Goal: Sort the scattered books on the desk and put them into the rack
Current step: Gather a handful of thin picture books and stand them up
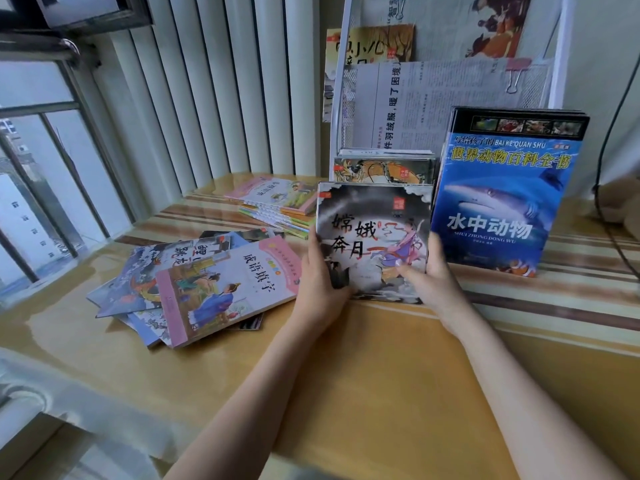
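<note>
A thin grey picture book (pixel 372 233) stands upright on the desk in front of the white wire rack (pixel 341 98). My left hand (pixel 320 285) grips its lower left edge and my right hand (pixel 431 282) grips its lower right edge. Right behind it stand more thin books (pixel 382 168) at the rack's foot. A tall blue shark book (pixel 502 199) leans upright to the right. A loose heap of books (pixel 194 282) with a pink-edged one on top lies at the left. A small flat stack (pixel 277 202) lies further back.
The rack holds newspapers (pixel 433 98) clipped with binder clips and a yellow book (pixel 374 46) higher up. Vertical blinds (pixel 207 81) and a window are at the left. A black cable (pixel 609 209) runs down at the right. The striped desk top (pixel 381 375) lies in front.
</note>
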Demonstrator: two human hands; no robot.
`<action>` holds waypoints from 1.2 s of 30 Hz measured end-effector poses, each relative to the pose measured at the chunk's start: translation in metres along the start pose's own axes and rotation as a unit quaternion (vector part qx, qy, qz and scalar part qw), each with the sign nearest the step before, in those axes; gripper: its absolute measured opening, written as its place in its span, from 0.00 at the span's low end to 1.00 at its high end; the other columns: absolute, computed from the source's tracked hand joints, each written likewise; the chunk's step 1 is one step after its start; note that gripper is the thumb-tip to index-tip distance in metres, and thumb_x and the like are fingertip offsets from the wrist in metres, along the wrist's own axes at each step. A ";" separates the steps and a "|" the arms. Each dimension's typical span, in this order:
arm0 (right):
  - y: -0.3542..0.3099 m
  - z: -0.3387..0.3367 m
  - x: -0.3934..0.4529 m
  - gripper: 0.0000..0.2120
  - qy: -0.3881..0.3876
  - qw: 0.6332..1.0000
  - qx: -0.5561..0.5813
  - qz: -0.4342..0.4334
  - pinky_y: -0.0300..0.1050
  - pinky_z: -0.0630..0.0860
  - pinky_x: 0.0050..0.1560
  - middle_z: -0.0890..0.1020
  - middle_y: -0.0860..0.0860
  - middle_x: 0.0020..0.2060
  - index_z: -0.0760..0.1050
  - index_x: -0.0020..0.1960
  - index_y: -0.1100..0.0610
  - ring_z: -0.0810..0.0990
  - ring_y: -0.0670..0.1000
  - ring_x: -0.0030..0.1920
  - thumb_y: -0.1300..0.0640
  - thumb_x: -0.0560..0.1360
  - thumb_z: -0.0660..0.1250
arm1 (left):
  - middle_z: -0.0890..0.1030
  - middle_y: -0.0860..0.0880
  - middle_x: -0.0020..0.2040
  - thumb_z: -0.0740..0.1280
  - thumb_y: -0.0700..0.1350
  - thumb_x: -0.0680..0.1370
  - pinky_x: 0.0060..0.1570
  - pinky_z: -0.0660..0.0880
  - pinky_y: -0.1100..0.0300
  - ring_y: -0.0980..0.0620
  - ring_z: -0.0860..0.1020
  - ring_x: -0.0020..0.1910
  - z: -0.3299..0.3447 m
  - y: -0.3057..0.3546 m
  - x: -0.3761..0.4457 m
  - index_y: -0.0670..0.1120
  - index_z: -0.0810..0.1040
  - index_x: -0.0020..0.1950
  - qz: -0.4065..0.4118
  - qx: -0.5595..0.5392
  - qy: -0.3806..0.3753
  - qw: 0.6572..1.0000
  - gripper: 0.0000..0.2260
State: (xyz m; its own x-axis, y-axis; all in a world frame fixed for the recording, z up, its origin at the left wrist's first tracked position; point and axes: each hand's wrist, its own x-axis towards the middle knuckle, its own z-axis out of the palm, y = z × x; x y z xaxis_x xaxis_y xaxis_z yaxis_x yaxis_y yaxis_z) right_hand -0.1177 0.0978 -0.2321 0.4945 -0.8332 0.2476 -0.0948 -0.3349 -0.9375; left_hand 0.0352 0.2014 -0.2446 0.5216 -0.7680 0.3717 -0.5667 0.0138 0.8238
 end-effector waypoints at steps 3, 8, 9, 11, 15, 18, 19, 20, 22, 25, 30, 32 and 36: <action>-0.001 0.003 0.005 0.28 0.042 0.997 -0.057 -0.038 0.46 0.67 0.61 0.72 0.50 0.66 0.58 0.72 0.53 0.71 0.51 0.65 0.62 0.76 0.66 | 0.67 0.42 0.64 0.73 0.35 0.69 0.54 0.62 0.69 0.48 0.67 0.63 0.002 -0.002 0.003 0.45 0.40 0.78 0.001 0.036 -0.003 0.999 0.50; -0.010 0.013 0.033 0.29 0.192 0.974 -0.087 -0.087 0.43 0.69 0.56 0.73 0.57 0.64 0.57 0.72 0.59 0.73 0.54 0.61 0.57 0.76 0.67 | 0.64 0.39 0.67 0.65 0.27 0.68 0.60 0.58 0.65 0.48 0.62 0.66 0.004 0.021 0.035 0.45 0.39 0.78 0.081 0.054 0.075 0.992 0.48; -0.012 0.014 0.042 0.30 0.208 0.970 -0.083 -0.091 0.45 0.70 0.57 0.74 0.57 0.64 0.57 0.72 0.59 0.74 0.54 0.61 0.57 0.76 0.67 | 0.63 0.38 0.68 0.63 0.25 0.68 0.63 0.59 0.61 0.44 0.62 0.67 0.005 0.024 0.047 0.44 0.40 0.78 0.097 0.054 0.082 0.990 0.47; -0.009 0.016 0.057 0.30 0.233 0.965 -0.085 -0.088 0.49 0.71 0.61 0.74 0.58 0.64 0.58 0.72 0.60 0.74 0.55 0.62 0.57 0.75 0.67 | 0.62 0.36 0.69 0.60 0.24 0.68 0.65 0.60 0.56 0.40 0.62 0.67 0.009 0.026 0.067 0.43 0.39 0.77 0.101 0.060 0.073 0.990 0.45; 0.011 0.022 0.067 0.32 0.244 0.950 -0.180 -0.077 0.47 0.69 0.59 0.73 0.62 0.63 0.59 0.74 0.60 0.73 0.60 0.61 0.61 0.74 0.69 | 0.58 0.36 0.74 0.59 0.26 0.70 0.64 0.60 0.60 0.39 0.62 0.70 0.029 -0.002 0.075 0.41 0.36 0.77 0.037 0.085 0.010 0.996 0.43; 0.019 0.026 0.068 0.35 0.284 0.887 -0.343 -0.125 0.51 0.69 0.56 0.72 0.61 0.57 0.63 0.73 0.57 0.70 0.61 0.57 0.60 0.70 0.73 | 0.57 0.38 0.74 0.61 0.28 0.72 0.59 0.60 0.64 0.41 0.62 0.70 0.036 -0.018 0.077 0.43 0.34 0.77 -0.004 0.087 -0.016 0.996 0.44; 0.019 0.028 0.068 0.34 0.295 0.872 -0.368 -0.129 0.51 0.71 0.54 0.71 0.60 0.55 0.65 0.72 0.56 0.70 0.60 0.55 0.59 0.69 0.74 | 0.57 0.38 0.74 0.62 0.29 0.72 0.55 0.57 0.69 0.42 0.61 0.70 0.037 -0.020 0.078 0.43 0.34 0.77 -0.007 0.087 -0.018 0.996 0.44; 0.019 0.029 0.067 0.32 0.296 0.870 -0.372 -0.128 0.51 0.73 0.50 0.71 0.60 0.54 0.67 0.70 0.55 0.71 0.59 0.53 0.59 0.69 0.74 | 0.57 0.37 0.74 0.62 0.29 0.72 0.52 0.54 0.72 0.42 0.61 0.70 0.037 -0.020 0.079 0.43 0.34 0.77 -0.008 0.086 -0.015 0.996 0.44; 0.016 0.031 0.065 0.26 0.272 0.888 -0.353 -0.115 0.50 0.75 0.42 0.73 0.58 0.52 0.68 0.66 0.54 0.75 0.58 0.50 0.59 0.70 0.72 | 0.58 0.38 0.73 0.62 0.29 0.73 0.52 0.53 0.72 0.43 0.61 0.69 0.036 -0.019 0.078 0.42 0.35 0.77 -0.008 0.087 -0.006 0.996 0.43; 0.014 0.030 0.062 0.10 0.191 0.899 -0.372 -0.131 0.45 0.73 0.36 0.80 0.54 0.42 0.72 0.50 0.56 0.78 0.57 0.43 0.55 0.72 0.70 | 0.57 0.39 0.73 0.61 0.29 0.73 0.61 0.62 0.60 0.40 0.63 0.68 0.036 -0.014 0.073 0.43 0.37 0.77 0.007 0.092 0.007 0.996 0.42; 0.016 0.041 0.051 0.16 0.048 0.883 -0.434 -0.169 0.42 0.68 0.31 0.80 0.50 0.33 0.78 0.38 0.52 0.77 0.54 0.36 0.43 0.75 0.60 | 0.56 0.38 0.73 0.62 0.30 0.73 0.65 0.64 0.54 0.37 0.65 0.69 0.036 -0.011 0.073 0.41 0.38 0.77 0.031 0.111 0.012 0.993 0.42; 0.016 0.045 0.050 0.12 0.016 0.887 -0.427 -0.174 0.44 0.71 0.38 0.81 0.50 0.41 0.80 0.46 0.51 0.77 0.53 0.45 0.48 0.76 0.60 | 0.56 0.37 0.74 0.60 0.28 0.73 0.66 0.62 0.55 0.37 0.63 0.70 0.036 -0.009 0.074 0.41 0.38 0.77 0.024 0.110 0.018 0.993 0.41; 0.019 0.048 0.053 0.10 0.008 0.876 -0.451 -0.171 0.46 0.71 0.44 0.80 0.52 0.48 0.79 0.50 0.53 0.75 0.55 0.51 0.51 0.76 0.61 | 0.52 0.36 0.76 0.56 0.26 0.74 0.73 0.56 0.51 0.39 0.54 0.76 0.037 -0.005 0.071 0.39 0.40 0.77 0.062 0.133 0.041 0.988 0.37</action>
State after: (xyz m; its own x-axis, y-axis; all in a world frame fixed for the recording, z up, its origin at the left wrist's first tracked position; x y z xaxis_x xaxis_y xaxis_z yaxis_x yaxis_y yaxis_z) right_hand -0.0516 0.0680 -0.2486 0.6157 -0.6195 0.4869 -0.5914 -0.7717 -0.2340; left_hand 0.0510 0.1232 -0.2384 0.4810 -0.7163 0.5054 -0.7718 -0.0725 0.6318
